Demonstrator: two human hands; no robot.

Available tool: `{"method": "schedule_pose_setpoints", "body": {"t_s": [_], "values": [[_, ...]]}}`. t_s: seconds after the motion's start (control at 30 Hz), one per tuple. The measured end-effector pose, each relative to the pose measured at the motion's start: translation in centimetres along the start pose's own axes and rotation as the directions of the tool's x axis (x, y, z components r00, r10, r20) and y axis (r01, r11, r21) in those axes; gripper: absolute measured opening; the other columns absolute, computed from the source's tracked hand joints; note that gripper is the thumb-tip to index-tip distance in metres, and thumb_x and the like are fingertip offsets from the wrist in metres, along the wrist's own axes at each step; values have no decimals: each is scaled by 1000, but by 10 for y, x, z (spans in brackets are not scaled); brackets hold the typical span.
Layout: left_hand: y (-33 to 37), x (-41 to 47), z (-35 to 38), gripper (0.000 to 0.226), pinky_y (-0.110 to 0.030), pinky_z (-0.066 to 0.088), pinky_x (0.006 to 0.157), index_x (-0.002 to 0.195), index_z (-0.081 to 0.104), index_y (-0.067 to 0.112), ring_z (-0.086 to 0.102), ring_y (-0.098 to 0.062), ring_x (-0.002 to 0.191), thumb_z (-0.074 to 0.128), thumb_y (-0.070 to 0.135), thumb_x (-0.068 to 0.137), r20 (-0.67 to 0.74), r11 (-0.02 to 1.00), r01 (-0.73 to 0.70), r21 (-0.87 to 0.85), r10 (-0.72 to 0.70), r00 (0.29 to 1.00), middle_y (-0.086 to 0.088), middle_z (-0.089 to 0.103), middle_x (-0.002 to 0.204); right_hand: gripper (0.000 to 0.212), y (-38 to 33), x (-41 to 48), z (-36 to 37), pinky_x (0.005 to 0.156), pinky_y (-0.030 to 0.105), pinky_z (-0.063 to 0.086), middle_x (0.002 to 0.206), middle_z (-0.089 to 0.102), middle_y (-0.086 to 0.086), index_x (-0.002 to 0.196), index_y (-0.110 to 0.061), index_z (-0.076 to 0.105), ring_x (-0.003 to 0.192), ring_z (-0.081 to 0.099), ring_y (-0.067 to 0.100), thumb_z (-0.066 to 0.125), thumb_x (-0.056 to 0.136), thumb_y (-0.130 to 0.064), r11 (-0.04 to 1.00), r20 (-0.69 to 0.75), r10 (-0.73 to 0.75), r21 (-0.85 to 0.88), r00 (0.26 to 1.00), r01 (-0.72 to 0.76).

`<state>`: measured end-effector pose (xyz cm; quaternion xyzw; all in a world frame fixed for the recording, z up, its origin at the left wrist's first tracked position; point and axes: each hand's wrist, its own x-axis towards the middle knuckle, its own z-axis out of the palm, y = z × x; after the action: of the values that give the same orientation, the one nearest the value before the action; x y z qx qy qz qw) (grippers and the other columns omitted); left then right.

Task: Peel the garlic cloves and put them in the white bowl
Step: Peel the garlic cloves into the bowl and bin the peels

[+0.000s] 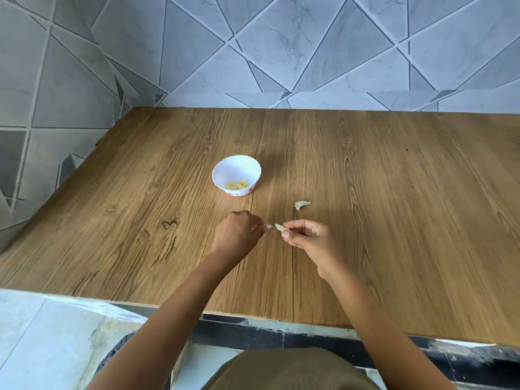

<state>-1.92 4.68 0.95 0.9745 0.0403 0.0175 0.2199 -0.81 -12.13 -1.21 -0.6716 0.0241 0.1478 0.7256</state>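
Pinched a garlic clove (279,227) between the thumb and fingertips of the right hand (306,239), fingers curled narrow around its base, pale pointed end sticking out to the left. Held the left hand (239,233) just beside it as a loose fist, knuckles up, with a small white scrap of skin (269,226) nipped at its fingertips. Could not tell whether that scrap touched the clove's tip or sat just apart from it. Worked over the wood-grain desk (394,192), toward its near edge, with both bare forearms reaching in from below. Had the white bowl (222,171) farther up the desk, beyond the left hand and well apart from it — scalloped rim, pink pattern at the foot, several yellowish peeled cloves (239,184) lying in its bottom. Had one more papery garlic piece (302,204) lying on the bare wood near the right hand, just beyond it and to the right of the bowl, touching neither. Faced a tiled wall (281,43) of grey marbled triangles behind the desk — the same tiles along the left side.
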Motion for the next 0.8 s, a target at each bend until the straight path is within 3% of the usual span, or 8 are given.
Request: {"method": "schedule_pose_setpoints", "body": {"t_s": [0.07, 0.17, 0.27, 0.4, 0.47, 0.63, 0.8], "values": [[1, -1, -2, 8, -21, 37, 53, 81, 69, 22, 61, -12, 76, 68, 30, 81, -33, 998, -1, -58, -1, 999, 10, 65, 80, 17, 1, 0, 0, 64, 12, 52, 76, 69, 1, 89, -9, 69, 64, 66, 1, 71, 77, 3, 1000, 5, -22, -14, 1000, 22], [1, -2, -6, 15, -22, 41, 56, 73, 59, 22, 57, -9, 71, 74, 20, 73, -20, 991, -15, -136, 12, 1000, 12, 62, 76, 17, 2, -1, 1, 64, 13, 52, 78, 68, 1, 89, -9, 69, 65, 65, 0, 71, 77, 3, 998, 7, -53, -43, 999, 53], [3, -1, -9, 9, -22, 45, 61, 82, 68, 24, 58, -3, 71, 69, 15, 78, 33, 987, -16, -160, 22, 999, 12, 68, 78, 18, 4, -1, 1, 65, 13, 52, 79, 68, 3, 94, -3, 68, 66, 65, -1, 71, 77, 3, 996, 0, -74, -58, 997, 74], [2, -1, -10, 32, -29, 53, 74, 90, 73, 12, 66, -14, 82, 47, -5, 82, 44, 978, -30, -206, 40, 998, 3, 71, 84, 19, 5, -2, 0, 65, 14, 52, 79, 69, 3, 95, 1, 68, 66, 65, 0, 71, 77, 3, 995, -9, -81, -62, 997, 80], [4, -1, -11, 33, -26, 53, 78, 92, 72, 11, 67, -12, 82, 47, -7, 81, 59, 958, -10, -287, 29, 998, 2, 72, 88, 19, 6, -2, -1, 66, 16, 53, 80, 69, 4, 96, 3, 67, 64, 65, 3, 71, 77, 3, 994, -17, -88, -72, 996, 86], [8, -3, -9, 8, -22, 56, 71, 90, 73, 9, 69, -15, 71, 68, 12, 85, 173, 834, 86, -545, 11, 985, -6, 71, 74, 16, 3, -4, 4, 55, 10, 47, 74, 67, -1, 92, -1, 69, 61, 62, -2, 72, 77, 1, 985, -8, -121, -121, 993, 120], [7, -2, -7, 11, -21, 55, 63, 92, 68, -5, 66, -19, 68, 66, 3, 85, 228, 695, 176, -697, -18, 974, -15, 68, 75, 9, -1, -9, 8, 61, 14, 51, 74, 71, 3, 87, -11, 70, 66, 66, 7, 70, 81, -5, 995, -18, -90, 29, 996, 91]]}}
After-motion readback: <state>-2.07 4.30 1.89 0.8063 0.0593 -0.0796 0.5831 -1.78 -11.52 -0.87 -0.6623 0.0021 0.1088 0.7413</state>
